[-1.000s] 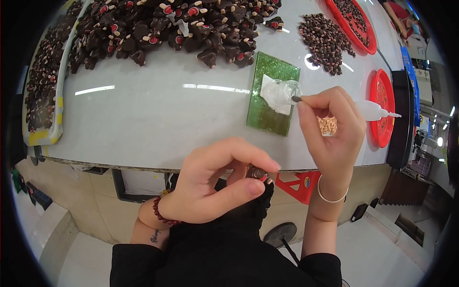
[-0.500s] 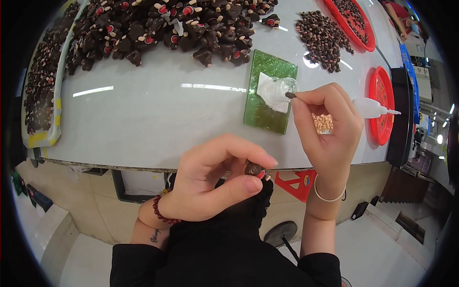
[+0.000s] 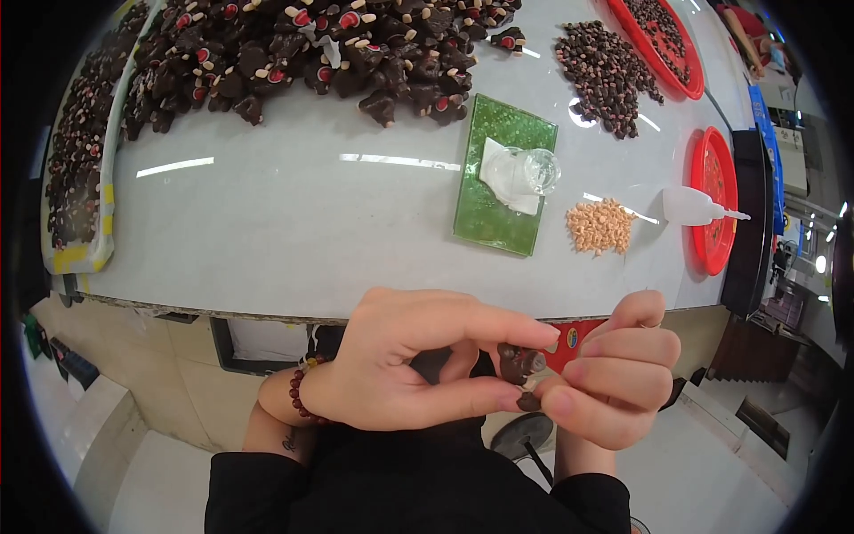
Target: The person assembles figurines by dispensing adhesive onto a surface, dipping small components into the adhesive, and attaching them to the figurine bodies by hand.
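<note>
My left hand (image 3: 400, 360) pinches a small dark brown figurine (image 3: 516, 363) between thumb and fingers, just off the table's near edge. Right up against it, my right hand (image 3: 623, 378) is closed, fingers curled, its thumb tip at a small dark brown piece (image 3: 528, 402) on the figurine's lower side. How far that piece sits in the right fingers is partly hidden. Beyond the hands, a clear cup (image 3: 540, 171) lies tipped on white paper (image 3: 509, 178) on a green board (image 3: 498, 233).
A big pile of dark brown figurines (image 3: 294, 67) covers the far left. Small dark pieces (image 3: 609, 80) and beige pieces (image 3: 600, 226) lie in heaps at right. A white squeeze bottle (image 3: 689, 206), red trays (image 3: 725, 258) and a filled tray (image 3: 108, 218) stand along the sides.
My right hand has come back from the cup, down toward me, bringing the small dark piece to the figurine. The left hand has shifted right and turned the figurine.
</note>
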